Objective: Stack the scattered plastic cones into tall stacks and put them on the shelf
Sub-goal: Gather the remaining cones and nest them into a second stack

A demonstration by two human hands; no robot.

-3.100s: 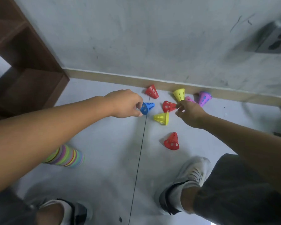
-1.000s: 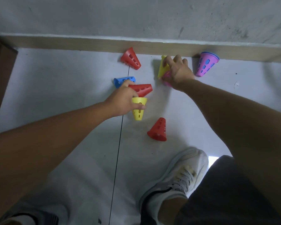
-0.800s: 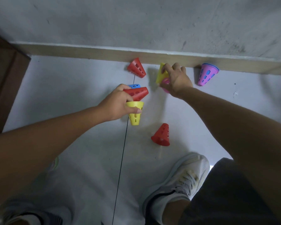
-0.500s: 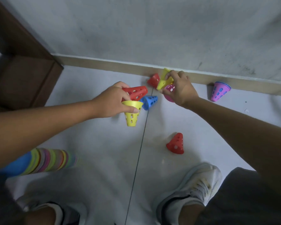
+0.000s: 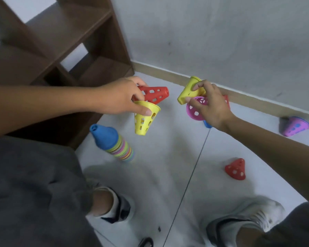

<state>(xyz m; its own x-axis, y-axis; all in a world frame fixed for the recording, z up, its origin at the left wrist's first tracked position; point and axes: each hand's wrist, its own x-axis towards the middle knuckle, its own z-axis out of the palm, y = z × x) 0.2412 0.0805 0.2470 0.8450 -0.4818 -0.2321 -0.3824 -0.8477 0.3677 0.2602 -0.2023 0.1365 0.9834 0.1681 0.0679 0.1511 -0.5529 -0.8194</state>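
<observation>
While both hands' grips clutch cones, grey floor meets wall.

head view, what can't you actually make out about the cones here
- Blue plastic cone on the floor: mostly hidden behind the right hand; only a sliver shows.
- Red plastic cone by the baseboard: only an edge shows past the same hand.
- Tall multicoloured cone stack: its layers blur together, so the count is unreadable.
- Dark object on the floor: cut off by the bottom edge, unidentifiable.
- Brown wooden shelf: cut off by the top and left edges.
</observation>
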